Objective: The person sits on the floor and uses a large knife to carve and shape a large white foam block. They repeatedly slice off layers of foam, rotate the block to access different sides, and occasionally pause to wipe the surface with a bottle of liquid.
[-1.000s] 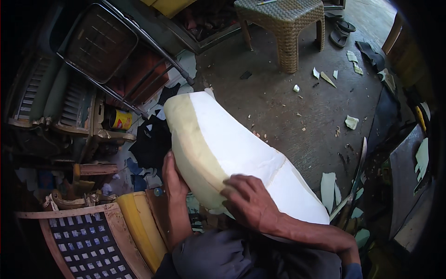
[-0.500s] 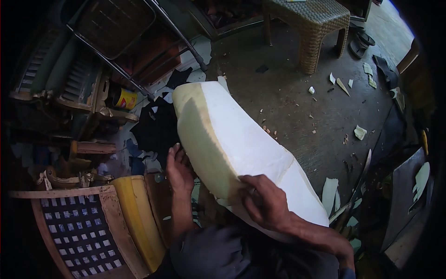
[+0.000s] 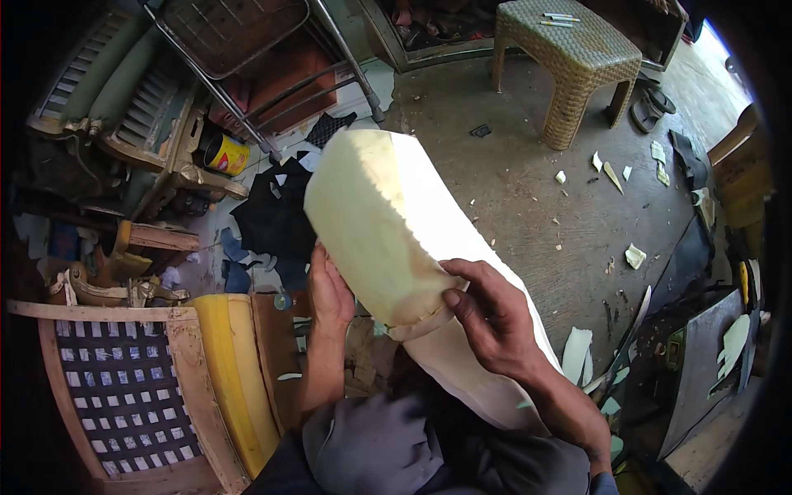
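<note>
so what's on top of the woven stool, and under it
On top of the woven stool lie thin, whitish sticks, too small to identify. Beneath it, some grey floor shows between the legs; the stool hides the rest, so anything farther under cannot be seen.

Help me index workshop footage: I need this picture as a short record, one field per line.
Held: white-and-cream piece, long and rounded
Left hand: against the piece's left edge
Right hand: gripping the cream part's edge between thumb and fingers
Upper right: woven-pattern stool, thin white sticks on top
Right side: pale scraps on the floor
Lower left: yellow cushion beside wooden frame with crossed black straps
</note>
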`<move>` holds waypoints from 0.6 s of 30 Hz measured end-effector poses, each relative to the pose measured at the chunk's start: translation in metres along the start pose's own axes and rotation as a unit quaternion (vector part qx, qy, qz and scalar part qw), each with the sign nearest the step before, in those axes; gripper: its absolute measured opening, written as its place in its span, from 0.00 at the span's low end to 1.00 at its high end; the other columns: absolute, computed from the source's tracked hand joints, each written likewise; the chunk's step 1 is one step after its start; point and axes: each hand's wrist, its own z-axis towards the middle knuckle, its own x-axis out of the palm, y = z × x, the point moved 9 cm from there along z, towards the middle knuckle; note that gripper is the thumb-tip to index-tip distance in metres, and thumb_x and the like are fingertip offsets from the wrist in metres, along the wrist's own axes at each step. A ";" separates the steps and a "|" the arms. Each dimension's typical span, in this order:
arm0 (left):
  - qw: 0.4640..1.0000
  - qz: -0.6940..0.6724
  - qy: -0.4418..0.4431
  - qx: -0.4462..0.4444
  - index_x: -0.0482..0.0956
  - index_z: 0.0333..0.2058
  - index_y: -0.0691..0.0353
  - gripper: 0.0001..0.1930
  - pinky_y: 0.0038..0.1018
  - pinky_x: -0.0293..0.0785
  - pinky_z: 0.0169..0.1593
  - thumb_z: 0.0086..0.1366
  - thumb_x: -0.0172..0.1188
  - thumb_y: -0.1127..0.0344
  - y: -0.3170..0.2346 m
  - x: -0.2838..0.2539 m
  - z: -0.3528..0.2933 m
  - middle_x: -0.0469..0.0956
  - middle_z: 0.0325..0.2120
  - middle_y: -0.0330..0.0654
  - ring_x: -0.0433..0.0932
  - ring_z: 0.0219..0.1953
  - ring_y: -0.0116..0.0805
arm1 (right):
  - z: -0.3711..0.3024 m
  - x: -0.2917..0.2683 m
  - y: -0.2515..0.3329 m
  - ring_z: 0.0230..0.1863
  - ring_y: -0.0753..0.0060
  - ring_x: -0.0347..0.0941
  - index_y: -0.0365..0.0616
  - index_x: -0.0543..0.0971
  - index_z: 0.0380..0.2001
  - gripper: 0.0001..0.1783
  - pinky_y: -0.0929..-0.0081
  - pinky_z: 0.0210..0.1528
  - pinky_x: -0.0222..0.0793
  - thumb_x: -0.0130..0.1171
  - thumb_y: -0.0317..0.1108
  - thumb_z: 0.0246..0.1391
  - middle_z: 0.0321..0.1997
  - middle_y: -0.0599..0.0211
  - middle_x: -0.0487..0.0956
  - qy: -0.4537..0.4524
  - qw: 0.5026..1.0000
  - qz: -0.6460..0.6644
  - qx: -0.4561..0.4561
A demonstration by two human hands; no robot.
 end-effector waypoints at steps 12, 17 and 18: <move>0.983 -0.129 0.131 0.012 0.63 0.70 0.64 0.45 0.44 0.57 0.72 0.71 0.42 0.28 -0.043 0.043 -0.026 0.67 0.69 0.44 0.64 0.70 0.44 | 0.020 -0.060 -0.026 0.55 0.72 0.73 0.44 0.72 0.66 0.24 0.73 0.59 0.69 0.50 0.24 0.68 0.57 0.62 0.78 -0.055 0.979 -0.175 0.089; 0.997 0.049 0.052 0.004 0.76 0.59 0.66 0.22 0.37 0.67 0.65 0.71 0.63 0.62 -0.029 0.026 -0.022 0.81 0.55 0.43 0.77 0.58 0.36 | 0.009 -0.057 -0.069 0.62 0.58 0.73 0.35 0.59 0.72 0.36 0.64 0.67 0.65 0.59 0.28 0.65 0.62 0.43 0.74 -0.135 0.968 0.110 0.179; 0.996 0.062 0.055 0.022 0.77 0.58 0.66 0.20 0.35 0.69 0.63 0.72 0.62 0.62 -0.032 0.029 -0.023 0.81 0.53 0.43 0.78 0.55 0.34 | 0.003 -0.051 -0.086 0.62 0.57 0.73 0.33 0.58 0.72 0.37 0.64 0.67 0.66 0.60 0.28 0.64 0.62 0.42 0.74 -0.132 0.964 0.135 0.189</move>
